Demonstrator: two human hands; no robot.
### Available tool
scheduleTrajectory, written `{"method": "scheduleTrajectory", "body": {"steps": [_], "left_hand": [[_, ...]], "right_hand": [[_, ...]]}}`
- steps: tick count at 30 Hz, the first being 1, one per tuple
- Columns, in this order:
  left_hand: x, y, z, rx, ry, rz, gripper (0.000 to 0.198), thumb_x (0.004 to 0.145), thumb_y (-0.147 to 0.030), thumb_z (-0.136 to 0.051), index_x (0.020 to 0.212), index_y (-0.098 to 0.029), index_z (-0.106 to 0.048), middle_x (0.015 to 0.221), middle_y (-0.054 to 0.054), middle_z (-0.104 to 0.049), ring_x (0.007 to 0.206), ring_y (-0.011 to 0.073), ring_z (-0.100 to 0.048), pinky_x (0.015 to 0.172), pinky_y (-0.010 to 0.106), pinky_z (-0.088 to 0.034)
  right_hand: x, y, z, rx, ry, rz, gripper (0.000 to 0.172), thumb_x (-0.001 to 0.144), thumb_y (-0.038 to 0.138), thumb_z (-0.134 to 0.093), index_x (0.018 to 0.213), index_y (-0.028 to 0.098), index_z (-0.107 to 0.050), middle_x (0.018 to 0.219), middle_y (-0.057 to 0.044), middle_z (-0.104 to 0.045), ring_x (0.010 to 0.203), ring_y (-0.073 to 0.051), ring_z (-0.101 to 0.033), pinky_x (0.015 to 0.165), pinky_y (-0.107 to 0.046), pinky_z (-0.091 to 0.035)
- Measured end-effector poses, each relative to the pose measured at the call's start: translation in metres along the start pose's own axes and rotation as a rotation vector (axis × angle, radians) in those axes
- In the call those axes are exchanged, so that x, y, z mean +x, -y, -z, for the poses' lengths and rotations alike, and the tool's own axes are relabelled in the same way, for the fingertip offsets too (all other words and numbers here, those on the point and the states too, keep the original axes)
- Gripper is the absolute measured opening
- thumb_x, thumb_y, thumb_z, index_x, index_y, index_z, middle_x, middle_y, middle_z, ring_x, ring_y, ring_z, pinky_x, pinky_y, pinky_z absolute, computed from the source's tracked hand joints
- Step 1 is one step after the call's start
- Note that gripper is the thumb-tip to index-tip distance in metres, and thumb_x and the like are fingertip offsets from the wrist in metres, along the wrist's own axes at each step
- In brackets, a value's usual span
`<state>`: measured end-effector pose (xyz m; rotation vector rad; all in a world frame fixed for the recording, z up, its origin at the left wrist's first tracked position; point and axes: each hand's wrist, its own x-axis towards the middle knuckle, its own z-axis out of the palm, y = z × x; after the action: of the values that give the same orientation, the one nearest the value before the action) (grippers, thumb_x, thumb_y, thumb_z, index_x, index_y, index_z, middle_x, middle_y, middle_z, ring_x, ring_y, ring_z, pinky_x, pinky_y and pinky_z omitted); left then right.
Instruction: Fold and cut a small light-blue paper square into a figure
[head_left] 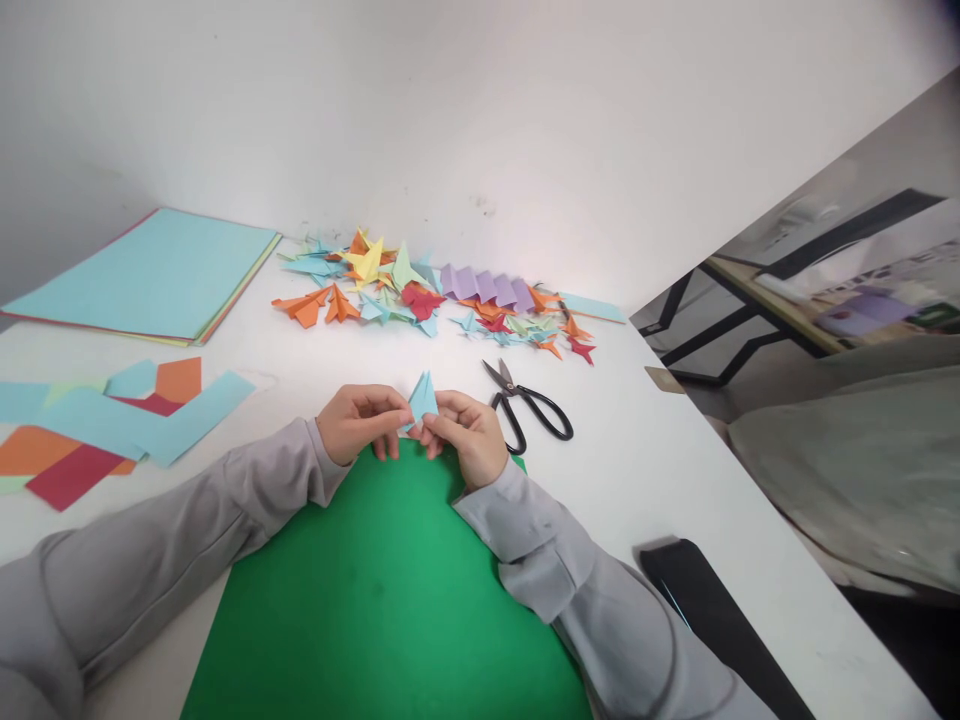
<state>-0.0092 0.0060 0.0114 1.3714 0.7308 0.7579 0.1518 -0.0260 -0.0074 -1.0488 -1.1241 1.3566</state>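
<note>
1. Here, the left hand (358,420) and right hand (466,432) pinch a small light-blue folded paper (423,397) between narrowed fingertips, just above the far edge of the green sheet (382,590).
2. Beyond the green sheet lies a heap of finished folded figures (427,295); many pieces seem done.
3. The held piece looks partly folded, its creasing apparently unfinished.
4. Right of the green sheet's far edge rest black scissors (529,405); left lie cut paper strips (112,425).
</note>
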Motion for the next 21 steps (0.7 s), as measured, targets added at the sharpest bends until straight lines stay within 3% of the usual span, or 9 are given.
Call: {"method": "scheduleTrajectory", "body": {"steps": [7, 12, 21], "left_hand": [[0.0001, 0.0043, -0.0018, 0.028, -0.008, -0.002, 0.024, 0.065, -0.028, -0.067, 0.074, -0.013, -0.050, 0.061, 0.000, -0.061, 0.039, 0.0087, -0.055, 0.035, 0.019, -0.043], [0.0007, 0.0041, -0.0049, 0.011, -0.117, 0.004, 0.035, 0.060, -0.025, -0.071, 0.079, -0.016, -0.043, 0.058, -0.006, -0.057, 0.037, 0.0095, -0.054, 0.032, 0.020, -0.043], [0.0009, 0.0035, -0.0051, -0.009, -0.108, -0.016, 0.025, 0.063, -0.027, -0.068, 0.070, -0.014, -0.048, 0.045, -0.005, -0.054, 0.035, 0.0100, -0.053, 0.033, 0.019, -0.042]], "right_hand": [[-0.0007, 0.0055, -0.0065, -0.129, -0.020, 0.001, 0.031, 0.068, 0.041, -0.066, 0.056, 0.015, -0.057, 0.045, 0.002, -0.057, 0.035, -0.007, -0.051, 0.036, -0.017, -0.040], [-0.0015, 0.0055, -0.0060, -0.148, -0.045, 0.045, 0.031, 0.073, 0.041, -0.062, 0.056, 0.015, -0.057, 0.047, 0.002, -0.058, 0.037, -0.007, -0.052, 0.038, -0.018, -0.039], [0.0005, 0.0021, -0.0035, -0.102, -0.130, 0.029, 0.026, 0.066, 0.040, -0.068, 0.059, 0.016, -0.060, 0.051, 0.001, -0.061, 0.041, -0.009, -0.053, 0.038, -0.019, -0.039]]}}
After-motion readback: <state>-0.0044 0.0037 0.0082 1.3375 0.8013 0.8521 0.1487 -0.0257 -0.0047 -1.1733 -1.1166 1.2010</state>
